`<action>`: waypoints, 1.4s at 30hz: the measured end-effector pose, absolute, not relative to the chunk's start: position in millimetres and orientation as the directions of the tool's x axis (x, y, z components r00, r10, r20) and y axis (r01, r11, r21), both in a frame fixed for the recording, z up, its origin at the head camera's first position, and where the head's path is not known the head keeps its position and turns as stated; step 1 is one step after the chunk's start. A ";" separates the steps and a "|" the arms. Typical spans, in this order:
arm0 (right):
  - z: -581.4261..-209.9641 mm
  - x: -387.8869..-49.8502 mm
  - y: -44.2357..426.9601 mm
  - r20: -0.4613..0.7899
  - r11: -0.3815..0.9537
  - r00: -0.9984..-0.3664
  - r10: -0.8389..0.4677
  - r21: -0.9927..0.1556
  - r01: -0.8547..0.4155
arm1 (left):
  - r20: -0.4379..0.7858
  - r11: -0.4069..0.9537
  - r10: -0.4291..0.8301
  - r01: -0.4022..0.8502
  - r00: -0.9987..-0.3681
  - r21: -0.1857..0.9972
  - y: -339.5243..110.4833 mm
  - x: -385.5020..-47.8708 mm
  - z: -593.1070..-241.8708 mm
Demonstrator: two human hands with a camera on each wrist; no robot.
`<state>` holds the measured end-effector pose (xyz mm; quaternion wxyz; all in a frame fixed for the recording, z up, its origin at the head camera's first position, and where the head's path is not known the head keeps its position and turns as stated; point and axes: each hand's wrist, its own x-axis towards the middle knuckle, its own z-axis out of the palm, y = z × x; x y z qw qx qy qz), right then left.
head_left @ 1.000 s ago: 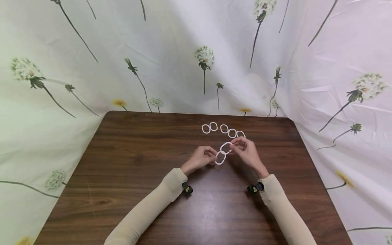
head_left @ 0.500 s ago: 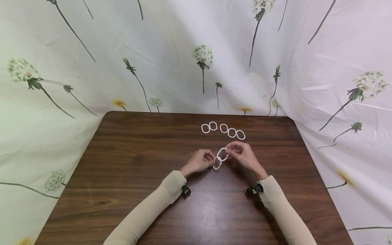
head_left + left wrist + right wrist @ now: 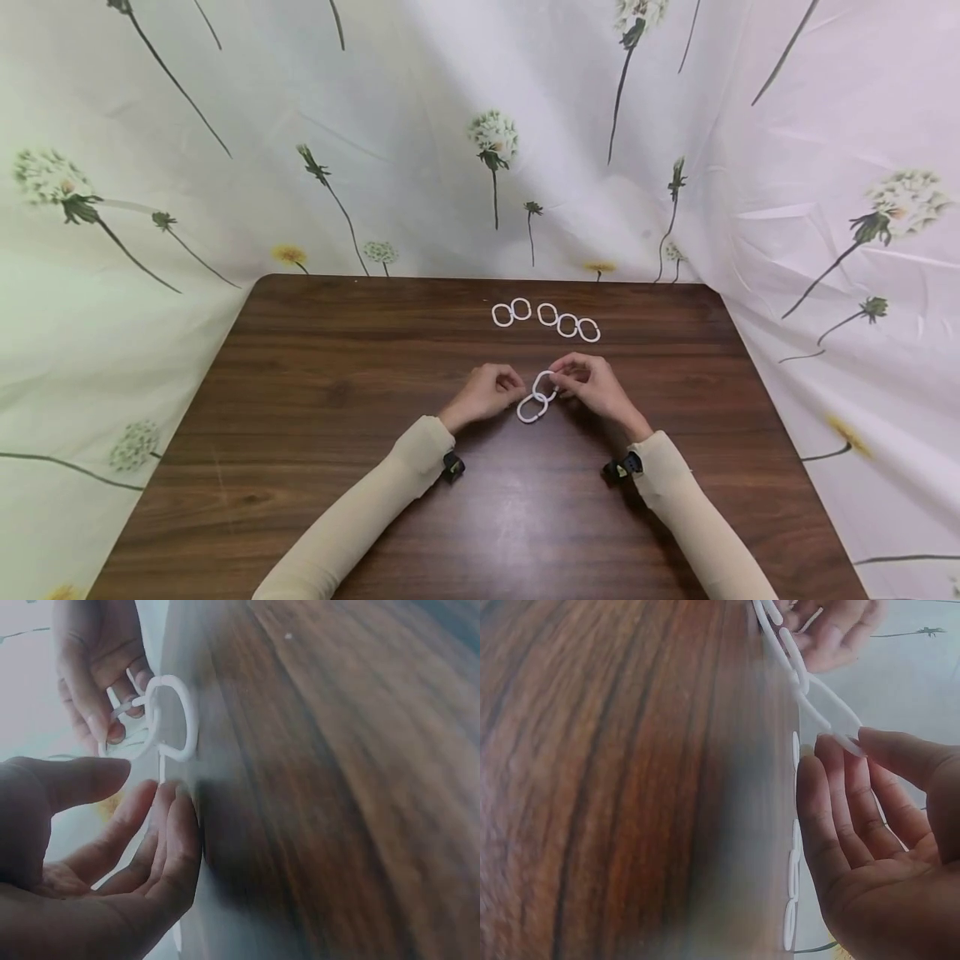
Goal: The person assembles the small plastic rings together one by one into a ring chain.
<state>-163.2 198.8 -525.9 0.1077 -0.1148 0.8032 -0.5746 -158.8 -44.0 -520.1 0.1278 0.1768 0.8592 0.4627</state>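
Note:
Two interlinked white oval plastic rings are between my hands in the head view. My right hand (image 3: 596,387) pinches the upper ring (image 3: 536,386) between thumb and fingertips; this ring (image 3: 836,705) slants up from the table in the right wrist view. Hooked through it, the lower ring (image 3: 527,421) appears to lie on the tabletop. The left wrist view shows a small gap in the lower ring (image 3: 192,712). My left hand (image 3: 487,393) is just beside it, fingers loosely bent, thumb and fingertips apart and gripping nothing.
Farther back on the brown wooden table (image 3: 337,350) lie more white rings: a touching pair (image 3: 512,314) and, to its right, a row of three (image 3: 577,326). A dandelion-print cloth (image 3: 420,167) hangs behind the table and along its sides.
The linked rings have come down and nearer to the person. My left hand has let go of the lower ring, while my right hand keeps its pinch on the upper one.

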 end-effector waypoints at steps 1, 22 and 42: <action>-525.6 -163.1 198.8 -0.041 0.312 -0.950 -0.308 -0.948 -0.060 | -0.052 0.505 0.409 0.179 -0.911 0.845 -42.7 -160.2 -520.0; -530.6 -169.9 198.2 -0.046 0.314 -0.944 -0.327 -0.947 -0.063 | 0.002 0.386 0.371 0.155 -0.929 0.909 -23.2 -170.5 -521.6; -521.7 -183.0 206.1 -0.045 0.327 -0.952 -0.303 -0.943 -0.060 | -0.009 0.381 0.364 0.140 -0.931 0.914 -23.0 -174.7 -523.6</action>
